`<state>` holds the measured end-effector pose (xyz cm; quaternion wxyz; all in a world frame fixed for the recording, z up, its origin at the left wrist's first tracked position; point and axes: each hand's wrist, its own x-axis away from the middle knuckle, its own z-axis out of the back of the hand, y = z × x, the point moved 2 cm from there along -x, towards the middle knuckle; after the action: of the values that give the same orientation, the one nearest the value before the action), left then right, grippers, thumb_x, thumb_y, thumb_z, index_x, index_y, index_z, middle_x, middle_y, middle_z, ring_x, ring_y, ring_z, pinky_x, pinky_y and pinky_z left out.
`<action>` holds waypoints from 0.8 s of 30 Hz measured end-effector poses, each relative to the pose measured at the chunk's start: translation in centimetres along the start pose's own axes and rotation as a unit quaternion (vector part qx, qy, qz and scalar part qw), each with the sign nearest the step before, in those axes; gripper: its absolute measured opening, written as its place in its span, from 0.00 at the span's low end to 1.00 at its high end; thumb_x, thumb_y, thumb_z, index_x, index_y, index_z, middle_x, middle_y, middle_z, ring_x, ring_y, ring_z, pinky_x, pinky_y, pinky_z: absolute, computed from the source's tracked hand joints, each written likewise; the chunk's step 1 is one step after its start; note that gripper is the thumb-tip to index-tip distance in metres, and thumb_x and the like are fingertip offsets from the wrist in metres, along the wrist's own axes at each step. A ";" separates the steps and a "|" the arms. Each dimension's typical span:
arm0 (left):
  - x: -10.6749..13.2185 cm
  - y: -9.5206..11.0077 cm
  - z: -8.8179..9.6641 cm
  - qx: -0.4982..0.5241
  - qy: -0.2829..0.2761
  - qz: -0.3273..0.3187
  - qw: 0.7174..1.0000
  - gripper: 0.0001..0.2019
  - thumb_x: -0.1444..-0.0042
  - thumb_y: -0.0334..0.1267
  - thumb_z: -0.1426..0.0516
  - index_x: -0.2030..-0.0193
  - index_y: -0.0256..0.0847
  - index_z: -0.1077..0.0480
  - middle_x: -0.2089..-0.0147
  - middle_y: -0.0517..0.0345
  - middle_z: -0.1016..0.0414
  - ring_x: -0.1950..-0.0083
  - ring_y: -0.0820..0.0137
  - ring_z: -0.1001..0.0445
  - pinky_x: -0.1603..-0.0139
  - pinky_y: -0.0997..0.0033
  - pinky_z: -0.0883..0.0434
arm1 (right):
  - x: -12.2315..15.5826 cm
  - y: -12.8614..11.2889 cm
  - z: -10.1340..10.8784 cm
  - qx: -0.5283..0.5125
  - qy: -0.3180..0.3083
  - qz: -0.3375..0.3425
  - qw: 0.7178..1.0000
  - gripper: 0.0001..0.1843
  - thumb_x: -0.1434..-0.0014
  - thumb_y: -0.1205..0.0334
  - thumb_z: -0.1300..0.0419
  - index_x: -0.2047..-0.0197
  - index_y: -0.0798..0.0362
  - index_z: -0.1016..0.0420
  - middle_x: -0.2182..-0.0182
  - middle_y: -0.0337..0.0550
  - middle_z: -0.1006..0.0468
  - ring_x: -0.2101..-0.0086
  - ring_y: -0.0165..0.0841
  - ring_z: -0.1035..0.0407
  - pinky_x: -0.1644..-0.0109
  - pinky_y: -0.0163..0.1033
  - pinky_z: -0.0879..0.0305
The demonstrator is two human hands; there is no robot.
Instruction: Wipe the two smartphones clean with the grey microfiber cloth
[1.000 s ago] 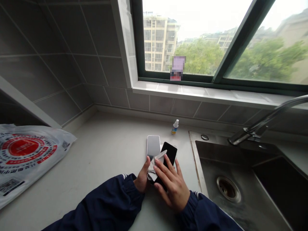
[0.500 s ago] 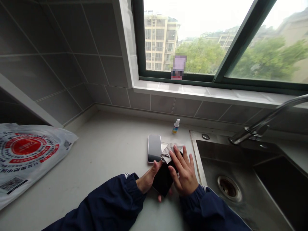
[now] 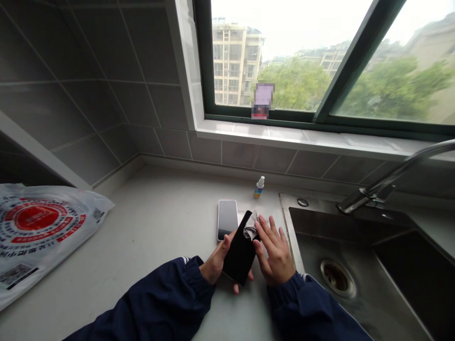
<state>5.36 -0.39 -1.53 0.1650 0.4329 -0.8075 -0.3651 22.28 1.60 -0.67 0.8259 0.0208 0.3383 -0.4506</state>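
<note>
My left hand [image 3: 215,260] grips a dark smartphone [image 3: 237,258] from the left side, with fingertips showing beneath its lower right edge. The phone is tilted, its black face up. A crumpled light grey cloth [image 3: 250,227] lies on the upper right of that face. My right hand [image 3: 276,253] presses the cloth there with its fingers, which are stretched out. Just beyond my left hand, a second smartphone [image 3: 227,219] with a pale edge lies flat on the counter. A small spray bottle [image 3: 259,188] with a white cap stands upright farther back.
A stainless steel sink [image 3: 309,246] with a faucet [image 3: 369,192] lies to the right. On the left of the counter [image 3: 156,227] rests a white plastic bag [image 3: 46,227] with red print. A tiled wall and window [image 3: 291,57] stand behind.
My right hand has drawn the cloth from the phone's upper left toward its upper right edge, baring more of the black face. My left hand still holds the phone.
</note>
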 end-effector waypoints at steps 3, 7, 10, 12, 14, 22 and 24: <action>0.1 0.2 0.0 0.034 0.006 -0.014 0.999 0.33 0.36 0.61 0.63 0.31 0.47 0.49 0.48 0.37 0.27 0.63 0.52 0.18 0.82 0.64 0.23 | 0.0 -0.2 -0.1 -0.009 0.009 0.000 1.000 0.29 0.31 0.64 0.52 0.29 0.49 0.48 0.32 0.49 0.42 0.32 0.50 0.55 0.36 0.64 0.47; 0.2 0.8 -0.2 0.071 0.034 -0.029 0.996 0.34 0.35 0.61 0.64 0.30 0.44 0.51 0.48 0.37 0.26 0.63 0.50 0.19 0.81 0.64 0.24 | 0.3 -1.2 0.1 -0.039 -0.001 0.048 0.998 0.27 0.32 0.65 0.50 0.31 0.53 0.42 0.33 0.52 0.40 0.31 0.52 0.56 0.34 0.65 0.51; 0.2 1.2 -0.3 0.098 0.083 -0.062 0.990 0.34 0.35 0.60 0.61 0.31 0.40 0.46 0.46 0.36 0.27 0.69 0.60 0.20 0.82 0.66 0.27 | 0.4 -2.5 0.4 -0.073 -0.025 0.118 0.990 0.26 0.34 0.66 0.48 0.34 0.56 0.38 0.34 0.53 0.38 0.32 0.53 0.55 0.33 0.65 0.52; 0.1 1.6 -0.5 0.127 0.118 -0.096 0.980 0.33 0.35 0.58 0.59 0.32 0.38 0.44 0.46 0.36 0.26 0.66 0.61 0.21 0.75 0.64 0.25 | 0.4 -3.1 0.9 -0.102 -0.041 0.157 0.981 0.25 0.35 0.66 0.46 0.35 0.57 0.36 0.34 0.53 0.37 0.32 0.52 0.54 0.33 0.63 0.51; 0.1 1.9 -0.8 0.156 0.149 -0.131 0.968 0.31 0.34 0.56 0.57 0.32 0.37 0.43 0.45 0.37 0.26 0.56 0.57 0.21 0.61 0.58 0.24 | 0.4 -3.6 1.3 -0.131 -0.049 0.182 0.973 0.24 0.36 0.65 0.46 0.37 0.58 0.34 0.35 0.53 0.36 0.32 0.52 0.53 0.33 0.62 0.49; 0.0 2.7 -1.8 0.220 0.204 -0.118 0.947 0.28 0.34 0.53 0.54 0.37 0.34 0.37 0.47 0.40 0.23 0.47 0.57 0.24 0.43 0.55 0.30 | 0.3 -3.9 2.1 -0.158 -0.052 0.218 0.962 0.21 0.38 0.62 0.43 0.42 0.56 0.29 0.39 0.51 0.30 0.34 0.50 0.47 0.33 0.60 0.46; 0.0 2.6 -1.5 0.211 0.196 -0.117 0.951 0.29 0.33 0.53 0.55 0.37 0.33 0.38 0.47 0.39 0.24 0.50 0.58 0.23 0.50 0.58 0.26 | 0.4 -3.5 1.7 -0.145 -0.044 0.203 0.967 0.22 0.36 0.64 0.46 0.40 0.56 0.31 0.38 0.51 0.32 0.33 0.49 0.48 0.33 0.61 0.48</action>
<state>4.72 -0.18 1.38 0.1811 0.6122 -0.7616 -0.1113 20.70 -1.34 1.39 0.9083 -0.0504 0.3521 -0.2201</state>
